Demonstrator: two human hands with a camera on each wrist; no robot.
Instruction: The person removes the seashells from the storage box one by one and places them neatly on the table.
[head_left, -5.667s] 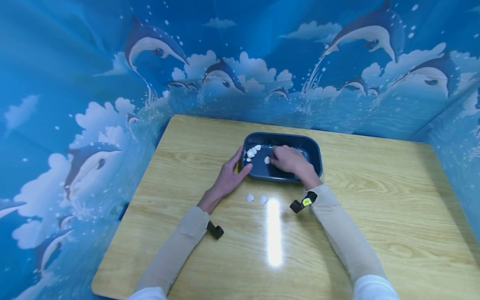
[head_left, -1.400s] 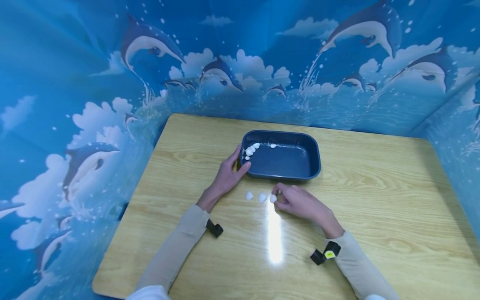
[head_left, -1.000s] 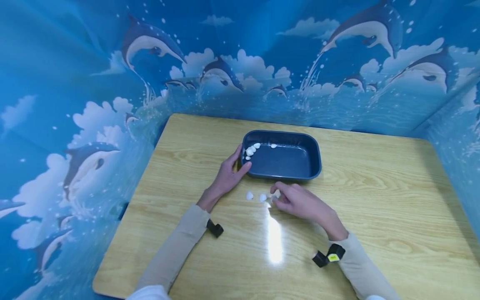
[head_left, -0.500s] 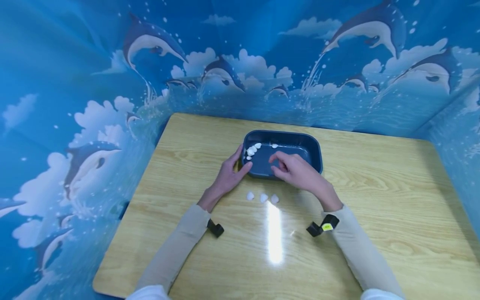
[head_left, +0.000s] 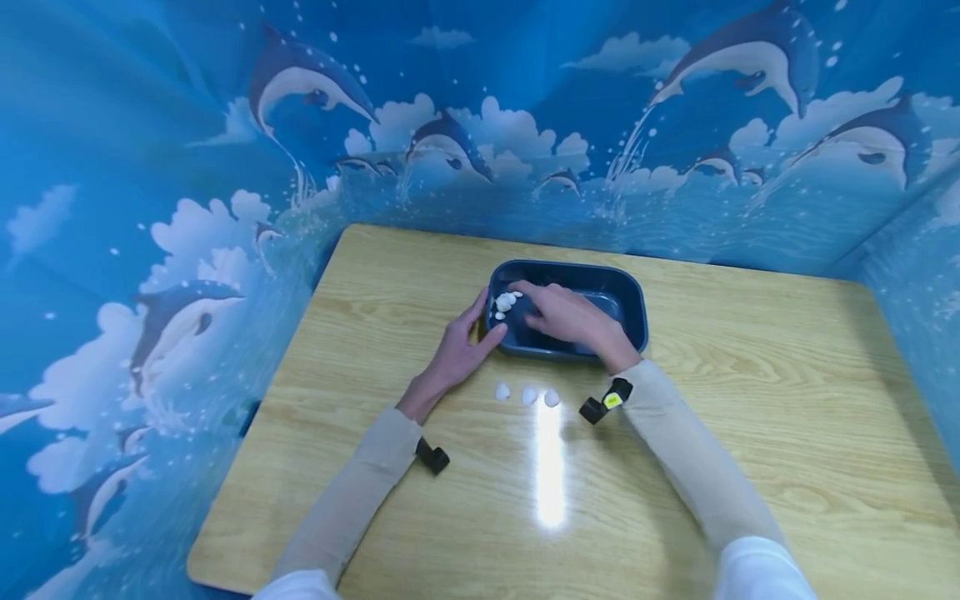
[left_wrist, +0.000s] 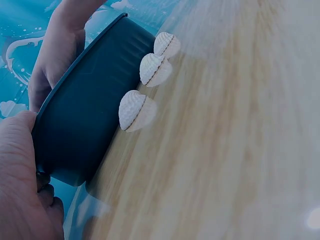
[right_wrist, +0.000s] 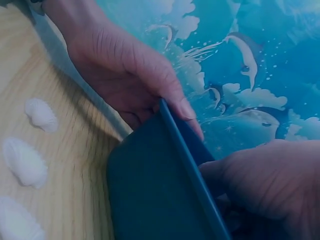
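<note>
A dark blue rectangular plastic basin (head_left: 570,353) stands on the table. My left hand (head_left: 459,350) holds its left end, thumb over the rim and fingers outside the wall. Several small white seashells (head_left: 505,302) lie together inside the basin's left end. My right hand (head_left: 566,315) reaches into the basin, its index finger extended to those shells; nothing is visibly held, and its lower fingers are partly hidden. In front of the basin, three ridged white seashells stand in a row: a left one (head_left: 502,391), a middle one (head_left: 529,396) and a right one (head_left: 552,397).
The wood-grain table (head_left: 750,400) extends on both sides of the basin. A blue dolphin-print sheet (head_left: 480,208) hangs behind and beside it. A bright light reflection (head_left: 550,475) lies on the tabletop near the row of shells.
My right hand has set a third shell at the right of the row, let go, and moved back into the basin towards the shell group. My left hand keeps its hold.
</note>
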